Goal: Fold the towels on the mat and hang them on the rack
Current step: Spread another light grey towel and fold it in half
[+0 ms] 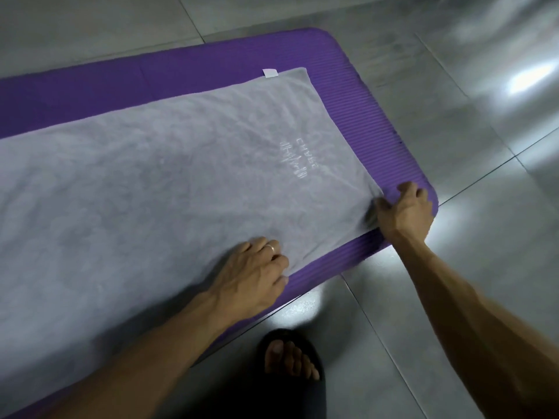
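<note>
Nearest, a foot in a black sandal [292, 362] stands on the grey tiled floor [453, 116] beside the purple mat [363, 95]. Left hand [257, 275] grips the grey towel's [151, 182] near edge, fingers curled. Right hand [403, 211] pinches its near right corner. The towel lies flat along the mat, pale lettering uppermost, white tag [270, 72] at the far edge.

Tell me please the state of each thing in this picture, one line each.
Grey terry towel: spread flat on the mat, unfolded.
Purple foam mat: unrolled on the tiled floor.
Left hand: gripping the towel's near edge.
Right hand: pinching the towel's corner.
</note>
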Available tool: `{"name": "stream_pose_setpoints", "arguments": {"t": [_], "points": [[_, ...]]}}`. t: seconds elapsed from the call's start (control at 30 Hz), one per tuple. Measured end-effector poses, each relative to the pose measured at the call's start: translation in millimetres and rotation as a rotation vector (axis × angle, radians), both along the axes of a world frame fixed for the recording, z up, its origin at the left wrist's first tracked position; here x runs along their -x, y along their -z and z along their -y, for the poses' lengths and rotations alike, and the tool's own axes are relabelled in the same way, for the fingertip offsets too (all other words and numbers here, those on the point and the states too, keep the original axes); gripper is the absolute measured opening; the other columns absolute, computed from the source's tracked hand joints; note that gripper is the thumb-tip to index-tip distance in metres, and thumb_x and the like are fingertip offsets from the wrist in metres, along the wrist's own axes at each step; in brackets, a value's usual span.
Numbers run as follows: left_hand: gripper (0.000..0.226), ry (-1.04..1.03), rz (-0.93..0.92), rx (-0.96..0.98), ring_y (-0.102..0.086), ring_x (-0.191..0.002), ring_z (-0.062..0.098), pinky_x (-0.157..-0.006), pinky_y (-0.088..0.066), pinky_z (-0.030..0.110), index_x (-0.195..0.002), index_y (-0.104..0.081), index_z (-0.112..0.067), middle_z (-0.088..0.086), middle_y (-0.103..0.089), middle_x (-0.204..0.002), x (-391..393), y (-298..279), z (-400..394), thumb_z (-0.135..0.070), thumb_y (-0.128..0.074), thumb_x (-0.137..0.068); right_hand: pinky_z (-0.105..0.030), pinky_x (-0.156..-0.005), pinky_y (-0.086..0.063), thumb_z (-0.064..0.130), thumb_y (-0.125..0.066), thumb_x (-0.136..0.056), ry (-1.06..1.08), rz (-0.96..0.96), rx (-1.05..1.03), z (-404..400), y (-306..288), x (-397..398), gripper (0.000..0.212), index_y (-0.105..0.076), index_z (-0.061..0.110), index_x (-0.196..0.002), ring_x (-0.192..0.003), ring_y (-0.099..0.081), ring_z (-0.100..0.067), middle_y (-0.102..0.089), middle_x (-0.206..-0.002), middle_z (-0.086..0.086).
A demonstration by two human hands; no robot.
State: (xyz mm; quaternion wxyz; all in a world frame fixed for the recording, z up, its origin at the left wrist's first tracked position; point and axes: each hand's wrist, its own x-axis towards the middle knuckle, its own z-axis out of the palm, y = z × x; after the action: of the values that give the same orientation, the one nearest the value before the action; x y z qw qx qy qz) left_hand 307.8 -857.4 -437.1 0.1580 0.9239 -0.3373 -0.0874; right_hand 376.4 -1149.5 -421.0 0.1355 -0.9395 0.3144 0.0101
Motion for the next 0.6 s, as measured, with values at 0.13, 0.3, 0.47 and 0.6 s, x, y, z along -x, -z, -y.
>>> {"name": "stream_pose_setpoints", "arguments": {"t": [0.13, 0.3, 0.47, 0.6], "points": [[0.027, 0.051, 0.05, 0.031, -0.055, -0.084, 0.022, -0.069, -0.049, 0.036, -0.089, -0.066, -0.017, 0.002, -0.059, -0.092, 15.5, -7.7, -56.5, -0.033, -0.045, -0.082, -0.047, -0.085, -0.039, 0.03, -0.056, -0.085, -0.466, 0.179, 0.088, -71.9, -6.3, 32.0, 0.031, -0.061, 0.009, -0.107, -0.102, -0.051, -0.036, -0.056, -0.11, -0.015], [0.028, 0.127, -0.05, -0.062, -0.056, -0.076, 0.022, -0.06, -0.051, 0.036, -0.088, -0.064, -0.015, 0.003, -0.058, -0.088, 44.1, -5.9, -156.1, -0.038, -0.05, -0.083, -0.045, -0.082, -0.045, 0.032, -0.052, -0.077, -0.781, 0.123, 0.014, -170.0, 3.1, 90.4, 0.028, -0.067, 0.014, -0.091, -0.092, -0.056, -0.03, -0.061, -0.097, -0.006], [0.018, 0.31, -0.08, -0.018, -0.049, -0.063, 0.01, -0.052, -0.041, 0.021, -0.085, -0.064, -0.018, -0.005, -0.056, -0.074, 56.0, 1.2, -198.6, -0.025, -0.049, -0.079, -0.035, -0.073, -0.045, 0.031, -0.059, -0.07, -0.819, -0.013, 0.02, -220.3, 11.0, 124.5, 0.017, -0.064, 0.017, -0.079, -0.089, -0.055, -0.027, -0.059, -0.095, -0.002], [0.019, 0.296, -0.056, 0.048, -0.057, -0.069, 0.01, -0.058, -0.044, 0.018, -0.093, -0.067, -0.017, -0.004, -0.061, -0.081, 62.2, 3.2, -209.2, -0.019, -0.054, -0.08, -0.039, -0.076, -0.043, 0.031, -0.056, -0.079, -0.808, -0.195, 0.297, -224.4, -4.0, 129.0, 0.021, -0.068, 0.018, -0.091, -0.089, -0.058, -0.032, -0.059, -0.095, -0.006]]}}
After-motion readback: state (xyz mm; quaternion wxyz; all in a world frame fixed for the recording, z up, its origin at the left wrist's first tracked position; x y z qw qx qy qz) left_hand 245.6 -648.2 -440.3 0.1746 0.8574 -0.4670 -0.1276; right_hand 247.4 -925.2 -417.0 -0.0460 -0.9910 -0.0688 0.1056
